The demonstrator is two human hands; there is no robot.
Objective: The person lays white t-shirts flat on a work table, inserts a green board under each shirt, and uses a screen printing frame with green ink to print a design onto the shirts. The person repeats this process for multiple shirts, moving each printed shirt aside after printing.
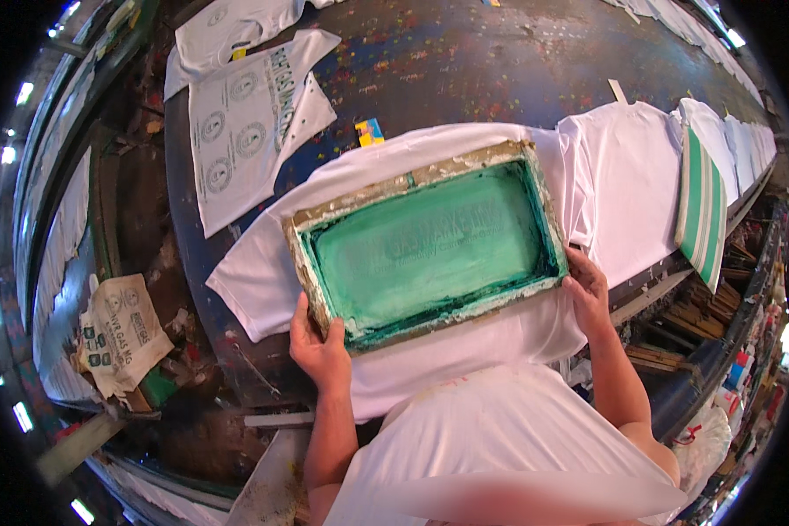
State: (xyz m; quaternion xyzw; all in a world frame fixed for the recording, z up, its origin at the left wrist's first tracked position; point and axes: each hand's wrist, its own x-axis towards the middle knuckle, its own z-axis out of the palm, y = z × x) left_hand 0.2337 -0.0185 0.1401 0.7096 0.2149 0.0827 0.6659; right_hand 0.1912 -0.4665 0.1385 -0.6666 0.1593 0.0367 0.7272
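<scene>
Closest to me is my own white shirt front, and past it both my forearms reach up to the printing frame (430,241). Far left, a printed cloth bag (118,333) lies on the cluttered lower ledge, and printed white shirts (245,131) lie further up on the long dark table (500,61). My left hand (320,351) clamps the frame's near-left corner, thumb on the crusted wooden rim and fingers tucked beneath. That frame, its mesh smeared with green ink, sits flat on a plain white shirt (254,280) spread across the table edge. My right hand (587,289) closes on the near-right corner the same way. Right of it lie more blank shirts (627,188), with a green-striped folded cloth (701,206) over one. I judge I am seating or lifting the screen on this shirt; either calls for an even, level pull from both hands, so the wet mesh doesn't drag and smear.
</scene>
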